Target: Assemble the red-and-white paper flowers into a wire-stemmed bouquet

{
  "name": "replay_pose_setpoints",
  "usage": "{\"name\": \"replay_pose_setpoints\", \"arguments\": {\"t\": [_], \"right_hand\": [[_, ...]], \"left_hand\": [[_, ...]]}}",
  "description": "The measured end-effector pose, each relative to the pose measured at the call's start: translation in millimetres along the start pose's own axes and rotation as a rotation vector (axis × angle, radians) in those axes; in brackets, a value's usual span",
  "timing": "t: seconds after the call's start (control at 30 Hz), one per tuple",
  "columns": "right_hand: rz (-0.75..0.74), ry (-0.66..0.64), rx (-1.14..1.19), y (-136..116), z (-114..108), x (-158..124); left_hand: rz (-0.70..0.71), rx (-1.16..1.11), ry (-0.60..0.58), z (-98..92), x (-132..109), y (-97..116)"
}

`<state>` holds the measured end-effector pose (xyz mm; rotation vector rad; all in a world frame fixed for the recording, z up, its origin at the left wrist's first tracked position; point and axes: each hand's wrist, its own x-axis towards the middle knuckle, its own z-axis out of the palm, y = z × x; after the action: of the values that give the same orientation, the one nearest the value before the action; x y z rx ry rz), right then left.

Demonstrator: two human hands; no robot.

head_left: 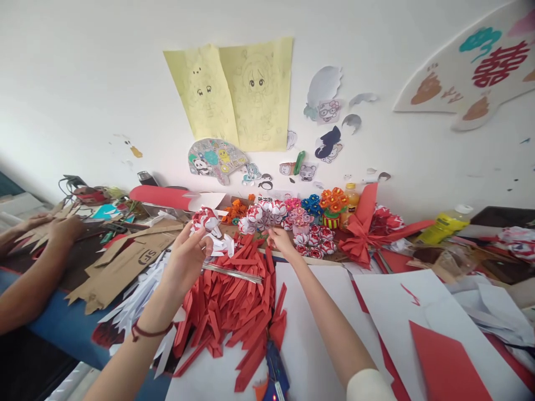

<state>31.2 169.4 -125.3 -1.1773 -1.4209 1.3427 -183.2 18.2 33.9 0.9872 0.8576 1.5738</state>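
My left hand (188, 257) is raised over a heap of folded red paper strips (234, 303), fingers closed on a red-and-white paper flower (207, 220) and what looks like a thin wire stem (232, 273). My right hand (281, 239) reaches farther back, its fingers pinched at the edge of a cluster of red-and-white paper flowers (261, 214). What the pinch holds is too small to make out. A red string bracelet sits on my left wrist.
Another person's hands (45, 228) rest on cardboard pieces (121, 262) at the left. White sheets (388, 312) and red paper (443, 362) lie at the right. Colourful paper flowers (330, 209), a red paper bow (363, 231), a yellow bottle (445, 223) and a glue gun (276, 373) are about.
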Motion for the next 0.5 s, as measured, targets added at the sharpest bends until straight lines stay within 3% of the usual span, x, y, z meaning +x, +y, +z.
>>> {"name": "replay_pose_setpoints", "arguments": {"t": [0.17, 0.33, 0.5], "right_hand": [[0.064, 0.001, -0.159, 16.0, 1.4, 0.9], [0.089, 0.014, -0.411, 16.0, -5.1, -1.0], [0.079, 0.068, -0.732, 0.2, -47.5, -15.3]], "left_hand": [[-0.034, -0.001, 0.019, -10.5, -1.2, -6.2], [-0.074, 0.007, 0.012, -10.5, 0.4, -15.5], [-0.079, 0.007, -0.020, -14.4, -2.5, -19.4]]}}
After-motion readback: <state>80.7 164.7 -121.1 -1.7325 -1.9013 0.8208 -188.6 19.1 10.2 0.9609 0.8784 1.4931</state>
